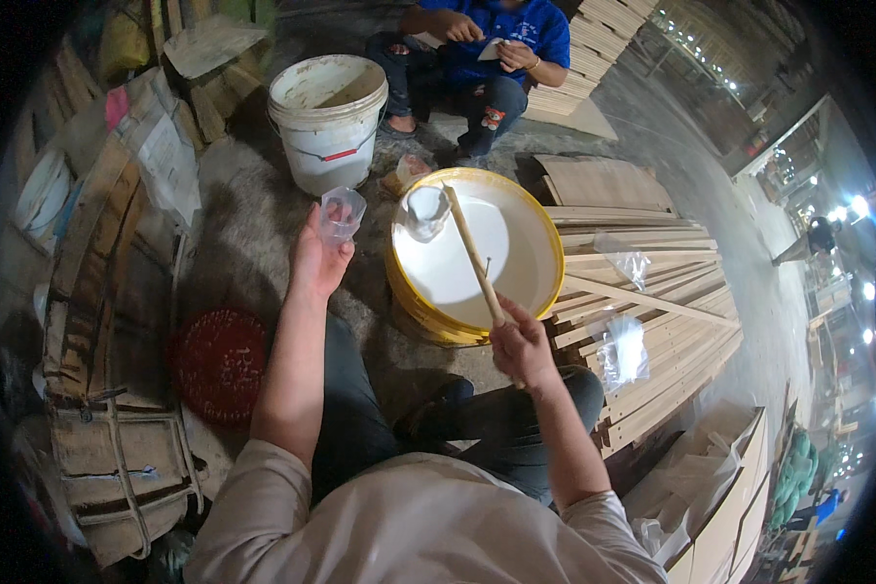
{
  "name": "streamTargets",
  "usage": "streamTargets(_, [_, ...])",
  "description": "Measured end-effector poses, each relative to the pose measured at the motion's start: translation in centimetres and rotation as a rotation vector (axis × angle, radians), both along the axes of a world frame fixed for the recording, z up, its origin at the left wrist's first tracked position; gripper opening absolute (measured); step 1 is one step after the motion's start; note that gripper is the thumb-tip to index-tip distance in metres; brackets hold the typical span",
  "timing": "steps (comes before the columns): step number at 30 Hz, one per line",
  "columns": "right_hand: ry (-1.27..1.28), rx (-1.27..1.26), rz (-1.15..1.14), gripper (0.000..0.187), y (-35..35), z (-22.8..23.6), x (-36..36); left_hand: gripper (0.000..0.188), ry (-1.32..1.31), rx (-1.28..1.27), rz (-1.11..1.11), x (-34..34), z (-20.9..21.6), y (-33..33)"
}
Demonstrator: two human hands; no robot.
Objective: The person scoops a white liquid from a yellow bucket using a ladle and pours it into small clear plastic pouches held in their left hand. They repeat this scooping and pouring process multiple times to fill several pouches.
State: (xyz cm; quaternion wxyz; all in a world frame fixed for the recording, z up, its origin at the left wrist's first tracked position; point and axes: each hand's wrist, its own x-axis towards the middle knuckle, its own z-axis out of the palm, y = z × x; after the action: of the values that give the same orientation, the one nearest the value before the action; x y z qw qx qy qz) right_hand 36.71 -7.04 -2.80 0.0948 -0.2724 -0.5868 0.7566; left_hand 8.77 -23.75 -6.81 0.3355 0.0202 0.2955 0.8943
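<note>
OK, L grip (319, 257) clasping clr plastic cup (343, 213), R grip (522, 345) clamped on wood stick (473, 252)

Left hand (319, 261) forward, palm upward, loosely curled; right hand (523, 346) nearer, firmly curled

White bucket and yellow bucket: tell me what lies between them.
In the head view, a small reddish, partly see-through thing, perhaps a bag, lies between the white bucket and yellow bucket.

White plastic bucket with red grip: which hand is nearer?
Left: the left hand is in front of the white plastic bucket; the right hand is farther away, rightward.
</note>
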Motion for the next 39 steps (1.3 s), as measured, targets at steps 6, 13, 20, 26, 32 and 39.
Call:
streamTargets(6, [0.005,0.157,-0.071,0.041,-5.4,-3.5,1.0,0.033,0.0,0.057,0.044,-0.2,-0.3,-0.4])
streamTargets(13, [0.002,0.143,-0.086,0.043,-8.8,-3.1,0.7,0.033,-0.031,0.064,0.1,-0.4,-0.5,-0.7])
streamTargets(20, [0.014,0.101,-0.081,0.041,-8.7,-0.9,-0.1,0.032,-0.075,0.076,0.104,-0.2,0.0,-0.4])
streamTargets(26, [0.094,-0.139,-0.124,0.039,-7.2,0.8,-0.2,0.03,-0.071,0.059,0.127,-0.4,-0.1,-0.8])
streamTargets(32, [0.124,-0.223,-0.098,0.037,-6.6,0.4,-0.5,0.027,-0.066,0.122,0.121,-0.6,-0.4,-1.0])
streamTargets(39, [0.102,-0.198,-0.071,0.037,-6.9,-0.7,-3.5,0.026,-0.078,0.146,0.118,-0.8,-0.3,-1.2])
